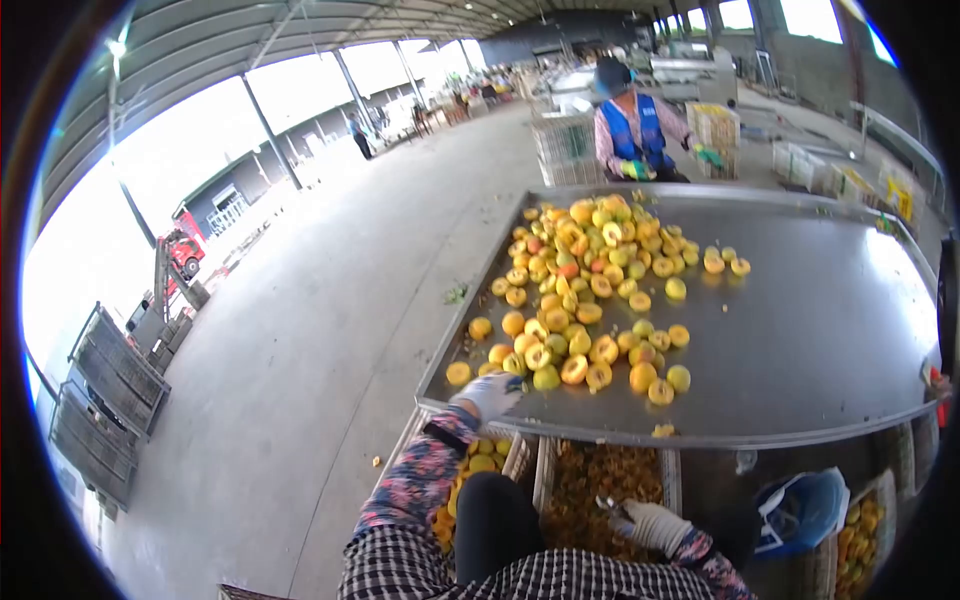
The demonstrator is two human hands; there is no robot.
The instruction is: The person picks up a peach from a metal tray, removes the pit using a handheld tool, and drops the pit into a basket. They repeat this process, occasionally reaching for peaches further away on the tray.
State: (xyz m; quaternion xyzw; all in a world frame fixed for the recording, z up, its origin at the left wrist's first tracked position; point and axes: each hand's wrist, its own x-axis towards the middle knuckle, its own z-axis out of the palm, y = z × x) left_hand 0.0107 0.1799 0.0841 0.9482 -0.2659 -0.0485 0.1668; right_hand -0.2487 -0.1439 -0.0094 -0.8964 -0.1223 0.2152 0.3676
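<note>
My left hand (492, 396), in a white glove, is at the near left edge of the metal table (800, 320), touching or beside the nearest halved yellow fruit (538, 356). Its fingers are too small and partly hidden to make out. The fruit lies in a large pile across the table's left half. My right hand (650, 524), also gloved, is below the table edge with its fingers closed round a small metal tool (610, 504). Under it stands a crate of brown pits or scraps (600, 475).
Crates of yellow fruit stand below my left arm and at the lower right (860, 545). A blue bucket (800, 512) is right of my right hand. Across the table sits a person in a blue vest (636, 130). More crates (568, 150) stand behind.
</note>
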